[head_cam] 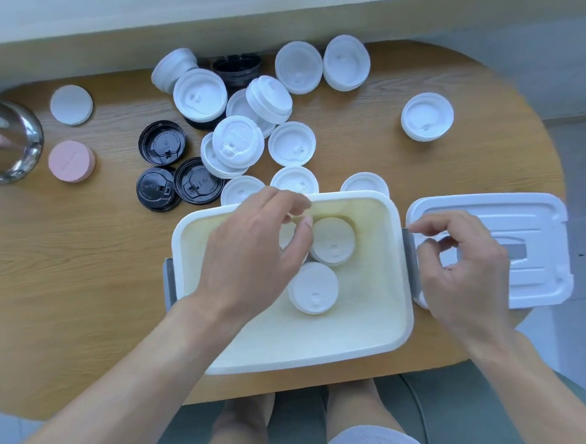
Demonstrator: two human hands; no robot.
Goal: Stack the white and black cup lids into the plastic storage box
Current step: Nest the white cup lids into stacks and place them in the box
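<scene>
The cream plastic storage box (311,353) stands open at the table's front edge. Two white cup lids (332,241) (313,288) lie on its floor. My left hand (259,250) is over the box's left half, fingers and thumb curled round a third white lid (285,236) that is mostly hidden beneath it. My right hand (460,266) hovers by the box's right grey latch (408,259), fingers loosely curled and holding nothing. Several loose white lids (238,143) lie scattered behind the box. Three black lids (162,142) (156,188) (198,181) lie to the left, and a black stack (237,68) sits at the back.
The box's white cover (525,215) lies right of the box, partly under my right hand. At far left are a pink disc (71,161), a white disc (71,104) and a glass vessel with a metal rim (5,142). One white lid (427,116) sits alone at back right.
</scene>
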